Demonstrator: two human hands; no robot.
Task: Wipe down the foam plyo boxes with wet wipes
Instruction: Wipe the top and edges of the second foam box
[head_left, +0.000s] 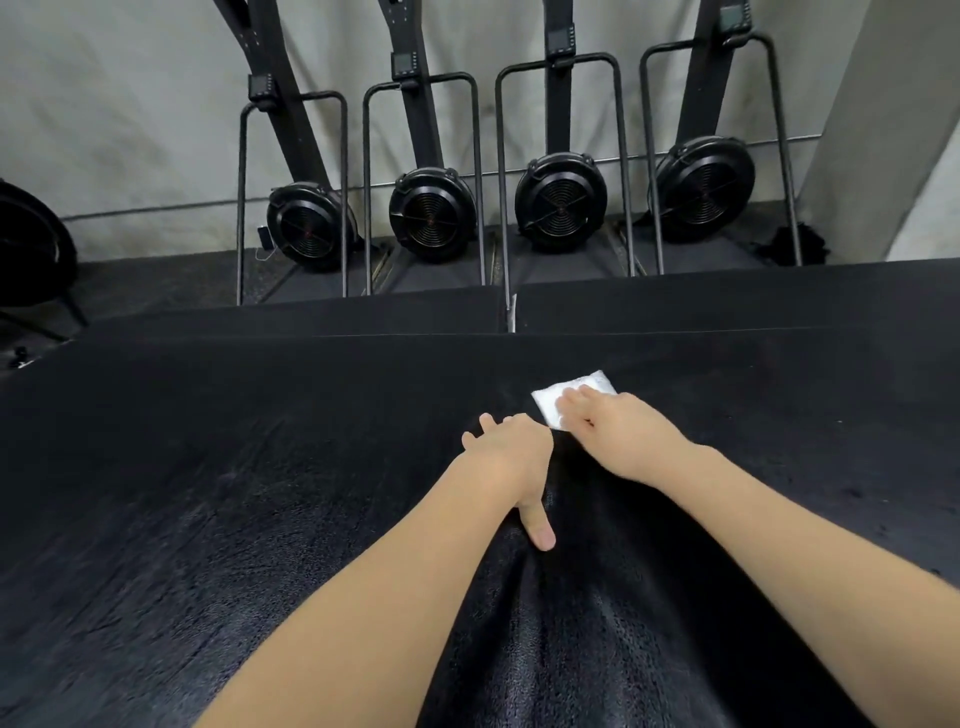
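Right hand: my right hand (613, 426) lies flat with straight fingers pressing the white folded wet wipe (571, 397) down on the box top.
Left hand: my left hand (511, 457) rests spread on the same surface just beside the right one, thumb pointing back toward me, holding nothing.
Wipe: it sits under my right fingertips, near the far edge of the top and a little right of centre.
Box: the large black foam plyo box (234, 467) fills the lower view; I see streaky sheen on its top around and below my hands.
Behind: two more black foam boxes (727, 301) stand side by side just past the far edge, a narrow gap between them.
Farther back: four black fan-wheel exercise machines (561, 202) stand upright in a row against the grey wall (130, 104).
Left edge: a dark round machine part (26, 249), only partly in view.
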